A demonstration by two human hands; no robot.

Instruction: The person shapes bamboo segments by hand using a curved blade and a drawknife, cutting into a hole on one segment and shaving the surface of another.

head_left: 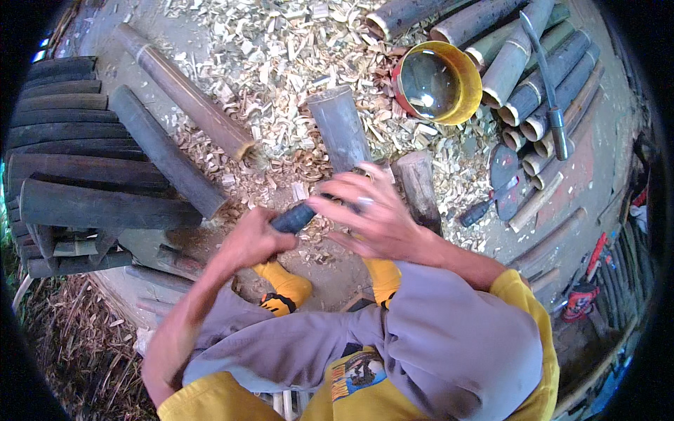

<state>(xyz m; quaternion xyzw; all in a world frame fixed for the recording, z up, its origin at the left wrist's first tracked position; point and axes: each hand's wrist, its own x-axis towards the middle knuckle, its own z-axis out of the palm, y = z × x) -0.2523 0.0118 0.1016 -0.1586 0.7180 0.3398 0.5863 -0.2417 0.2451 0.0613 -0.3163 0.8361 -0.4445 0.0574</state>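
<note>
Left hand (254, 237) clamped round a dark bamboo piece (295, 216) above the chip-strewn ground (281, 56). Right hand (372, 214), fingers spread, rests on it. Likely stiff, light, smooth; grip mid-length.

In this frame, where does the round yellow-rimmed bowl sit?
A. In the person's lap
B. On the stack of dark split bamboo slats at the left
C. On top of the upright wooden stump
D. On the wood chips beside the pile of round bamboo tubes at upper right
D: the round yellow-rimmed bowl rests on pale wood chips, right against the pile of round bamboo tubes at upper right.
</note>
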